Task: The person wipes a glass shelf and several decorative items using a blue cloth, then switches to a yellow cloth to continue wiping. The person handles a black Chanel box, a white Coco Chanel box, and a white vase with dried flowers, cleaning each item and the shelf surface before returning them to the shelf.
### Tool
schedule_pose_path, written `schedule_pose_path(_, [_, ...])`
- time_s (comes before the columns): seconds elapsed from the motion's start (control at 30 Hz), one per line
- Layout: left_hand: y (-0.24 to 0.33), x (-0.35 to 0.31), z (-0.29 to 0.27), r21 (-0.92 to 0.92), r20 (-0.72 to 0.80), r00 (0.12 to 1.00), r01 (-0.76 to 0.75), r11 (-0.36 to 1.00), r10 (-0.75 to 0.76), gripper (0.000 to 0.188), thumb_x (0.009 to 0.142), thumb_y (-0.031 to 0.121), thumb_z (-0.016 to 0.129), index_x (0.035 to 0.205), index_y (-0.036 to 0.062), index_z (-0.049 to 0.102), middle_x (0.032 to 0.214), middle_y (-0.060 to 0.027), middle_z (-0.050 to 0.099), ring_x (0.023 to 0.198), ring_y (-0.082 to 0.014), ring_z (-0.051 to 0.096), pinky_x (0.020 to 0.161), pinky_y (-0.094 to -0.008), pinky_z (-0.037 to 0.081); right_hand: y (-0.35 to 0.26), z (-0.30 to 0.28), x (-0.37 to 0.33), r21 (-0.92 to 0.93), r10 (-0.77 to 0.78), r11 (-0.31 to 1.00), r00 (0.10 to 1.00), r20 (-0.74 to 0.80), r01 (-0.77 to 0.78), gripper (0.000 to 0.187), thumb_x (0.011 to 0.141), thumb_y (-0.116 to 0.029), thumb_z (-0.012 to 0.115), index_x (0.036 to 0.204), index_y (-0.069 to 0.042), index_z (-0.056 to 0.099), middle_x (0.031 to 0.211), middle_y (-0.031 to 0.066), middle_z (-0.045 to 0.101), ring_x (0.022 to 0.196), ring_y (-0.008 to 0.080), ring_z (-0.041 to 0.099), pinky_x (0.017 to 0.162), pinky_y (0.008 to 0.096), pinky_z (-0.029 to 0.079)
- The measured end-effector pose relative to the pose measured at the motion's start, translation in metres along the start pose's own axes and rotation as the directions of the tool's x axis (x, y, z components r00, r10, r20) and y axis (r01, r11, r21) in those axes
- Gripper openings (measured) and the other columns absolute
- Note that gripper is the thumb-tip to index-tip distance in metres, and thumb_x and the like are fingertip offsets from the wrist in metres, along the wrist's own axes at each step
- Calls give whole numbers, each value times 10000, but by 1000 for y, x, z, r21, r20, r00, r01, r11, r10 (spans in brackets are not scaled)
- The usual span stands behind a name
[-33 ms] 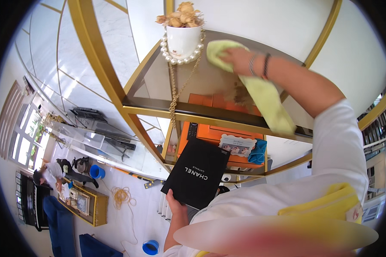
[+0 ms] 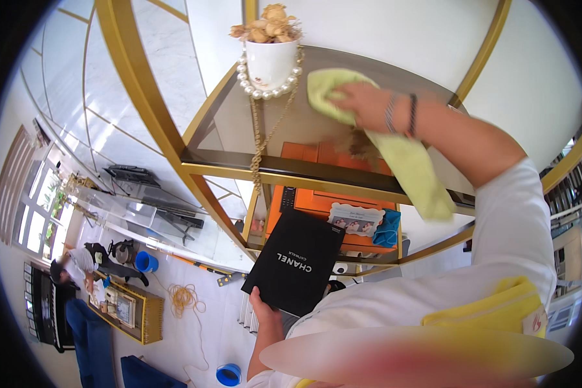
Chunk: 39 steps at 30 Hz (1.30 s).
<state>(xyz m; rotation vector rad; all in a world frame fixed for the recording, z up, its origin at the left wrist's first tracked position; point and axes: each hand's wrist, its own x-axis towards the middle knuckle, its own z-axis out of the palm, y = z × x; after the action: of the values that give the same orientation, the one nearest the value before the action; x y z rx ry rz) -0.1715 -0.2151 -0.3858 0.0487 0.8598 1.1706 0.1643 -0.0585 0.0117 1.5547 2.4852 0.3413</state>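
Note:
My right hand (image 2: 362,105) presses a pale green cloth (image 2: 407,165) onto the smoked-glass shelf (image 2: 229,129) of a gold-framed rack. One end of the cloth is bunched under my fingers; the other trails over the shelf's front edge. To the left of that hand stands a white pot (image 2: 271,63) with dried flowers (image 2: 271,24), a pearl strand (image 2: 265,92) looped round it and a gold chain (image 2: 257,145) hanging over the edge. Low in front of the rack, my left hand (image 2: 264,309) grips a black hardcover book (image 2: 296,262) by its lower corner.
On the lower shelf are orange boxes (image 2: 310,197), a small framed photo card (image 2: 355,220), a blue cloth (image 2: 387,229) and a remote (image 2: 288,198). At far left another person (image 2: 77,266) bends by a gold table (image 2: 150,317). Blue buckets (image 2: 228,374) and a coiled cord (image 2: 184,297) lie on the floor.
My right hand has slid a little nearer along the glass with the cloth, whose trailing end hangs lower. My left hand and the book stay almost the same.

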Motion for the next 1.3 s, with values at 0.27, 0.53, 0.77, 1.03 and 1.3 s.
schedule_pose_path(0.27, [11,-11,25,71,37,999,29,997,-32,447,879,360,385,1208,62,432,1199,-93,501,1090,-250,495,924,-385,405,-24,-85,-131,726,-230,657,971,-65,204,481,607,46,469,1064,-43,593,1062,107,577,1006,226,539,886,330,424])
schedule_pose_path(0.53, [13,-17,36,67,24,999,32,997,-34,460,896,384,361,1214,62,441,1199,-83,511,1099,-248,491,948,-372,384,136,-102,-88,480,627,710,773,-99,-515,562,848,-364,483,1311,-63,378,1263,82,466,1104,180,469,919,296,380])
schedule_pose_path(0.77, [13,-16,33,85,-6,999,40,996,-40,461,895,387,363,1214,65,441,1195,-84,514,1094,-247,494,945,-371,386,41,1,-66,-8,504,852,816,283,-524,713,808,-642,385,1373,-220,282,1380,255,229,1269,418,245,1019,476,265])
schedule_pose_path(1.03, [12,-16,33,71,-3,999,48,996,-48,479,884,415,372,1215,76,442,1189,-84,515,1094,-255,494,940,-385,389,-52,-32,-120,56,118,990,973,196,-132,645,826,-613,367,1356,-247,318,1438,128,188,1306,396,177,990,578,224])
schedule_pose_path(1.3, [10,-10,23,77,19,999,34,996,-36,479,881,420,383,1209,78,447,1174,-89,526,1065,-259,517,923,-387,405,57,18,-56,91,283,949,944,169,-301,587,896,-533,283,1364,-179,299,1454,75,157,1325,338,154,1040,469,246])
